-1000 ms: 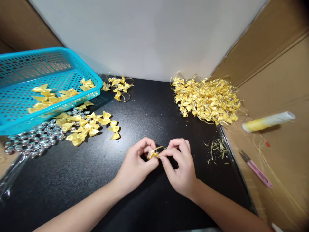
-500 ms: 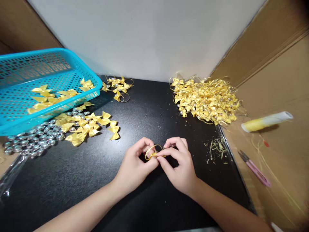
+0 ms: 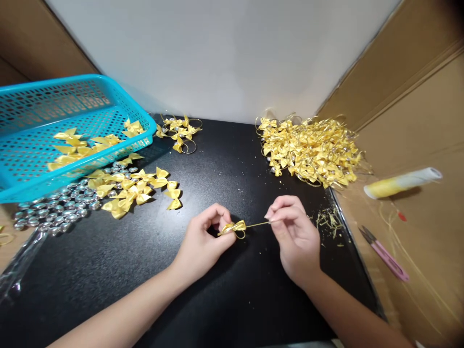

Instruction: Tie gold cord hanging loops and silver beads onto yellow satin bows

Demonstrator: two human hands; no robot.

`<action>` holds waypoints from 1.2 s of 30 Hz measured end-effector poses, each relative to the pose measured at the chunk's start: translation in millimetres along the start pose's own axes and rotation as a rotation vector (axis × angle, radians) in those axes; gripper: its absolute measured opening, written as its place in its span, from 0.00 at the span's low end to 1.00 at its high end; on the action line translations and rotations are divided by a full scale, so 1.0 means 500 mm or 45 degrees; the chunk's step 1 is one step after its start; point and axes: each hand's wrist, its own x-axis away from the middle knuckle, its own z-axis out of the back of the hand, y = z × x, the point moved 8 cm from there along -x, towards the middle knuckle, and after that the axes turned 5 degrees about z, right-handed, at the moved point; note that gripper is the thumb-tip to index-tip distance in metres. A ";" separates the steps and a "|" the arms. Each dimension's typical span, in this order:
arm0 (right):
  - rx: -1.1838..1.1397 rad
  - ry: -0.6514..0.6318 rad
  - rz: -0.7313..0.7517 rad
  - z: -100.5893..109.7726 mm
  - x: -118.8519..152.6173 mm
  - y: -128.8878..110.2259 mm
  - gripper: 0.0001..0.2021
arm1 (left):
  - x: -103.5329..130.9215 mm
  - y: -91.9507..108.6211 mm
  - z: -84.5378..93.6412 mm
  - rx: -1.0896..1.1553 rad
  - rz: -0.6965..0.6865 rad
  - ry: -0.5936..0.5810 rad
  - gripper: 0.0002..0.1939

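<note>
My left hand (image 3: pixel 206 234) pinches a yellow ribbon bow (image 3: pixel 237 225) between thumb and fingers, over the black tabletop. A small loop of gold cord hangs below the bow. From the bow a gold cord (image 3: pixel 258 224) runs straight and taut to the right. Its far end is pinched in the fingertips of my right hand (image 3: pixel 295 237). Any bead on this bow is hidden from me. Loose yellow bows (image 3: pixel 134 188) and silver beads (image 3: pixel 58 208) lie to the left of my hands.
A blue basket (image 3: pixel 126 104) with more bows stands at the left. Finished-looking bows with cord loops form a big pile (image 3: pixel 311 150) at back right and a small cluster (image 3: pixel 181 128) at the back. Cord scraps (image 3: pixel 329 221), pink thread snips (image 3: pixel 386 256) and a spool (image 3: pixel 402 182) lie on the right.
My right hand has moved right, away from my left, drawing the cord out straight. The wide loop around the bow has shrunk to a small one. My left hand has stayed nearly still.
</note>
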 end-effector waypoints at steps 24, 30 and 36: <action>-0.231 0.650 0.053 0.154 -0.051 -0.022 0.03 | -0.011 -0.018 0.009 -0.042 0.079 0.013 0.01; -0.274 0.591 0.049 0.144 -0.057 -0.014 0.04 | -0.017 -0.018 0.010 0.006 0.111 0.007 0.01; -0.355 0.506 -0.011 0.133 -0.063 -0.008 0.04 | -0.015 -0.012 0.011 0.087 0.166 -0.060 0.05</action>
